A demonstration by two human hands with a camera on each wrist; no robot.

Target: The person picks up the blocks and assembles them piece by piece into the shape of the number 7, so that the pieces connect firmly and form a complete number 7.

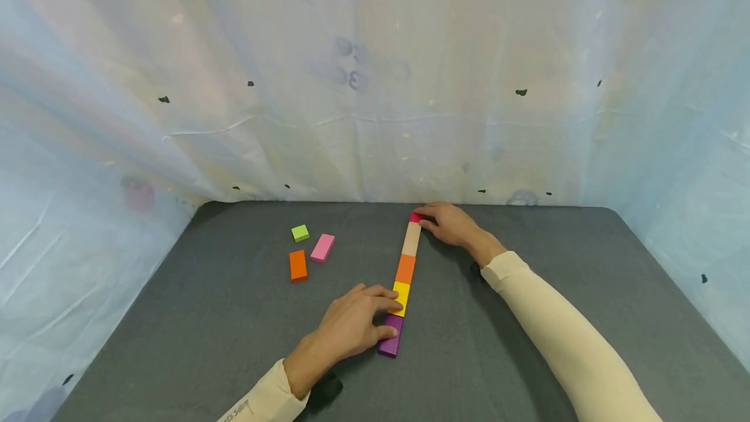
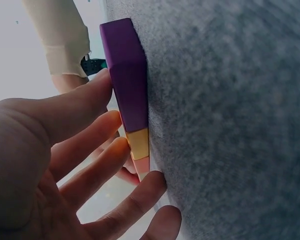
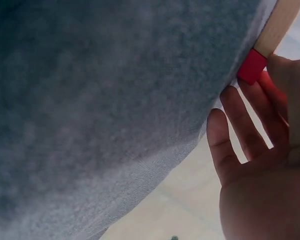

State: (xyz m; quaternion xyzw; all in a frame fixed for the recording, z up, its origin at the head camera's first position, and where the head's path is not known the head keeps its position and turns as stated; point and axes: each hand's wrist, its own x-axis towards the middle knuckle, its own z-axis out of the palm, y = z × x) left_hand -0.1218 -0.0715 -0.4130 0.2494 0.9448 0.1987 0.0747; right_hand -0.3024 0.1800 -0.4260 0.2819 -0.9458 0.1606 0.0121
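Observation:
Five-coloured row of blocks runs away from me: a purple block (image 1: 390,336), a yellow block (image 1: 400,298), an orange block (image 1: 405,269), a plain wooden block (image 1: 412,239) and a small red block (image 1: 415,217) at the far end. My left hand (image 1: 354,321) touches the near part, its thumb at the purple block's side and its fingertips on the yellow block; the fingers are spread, as the left wrist view shows. At the far end, my right hand (image 1: 450,223) holds the red block (image 3: 252,66) between thumb and fingertips.
Left of the row lie a green block (image 1: 300,233), a pink block (image 1: 323,248) and a separate orange block (image 1: 298,266). The dark grey table (image 1: 234,318) ends just beyond the red block, with a pale curtain (image 1: 381,83) hanging behind.

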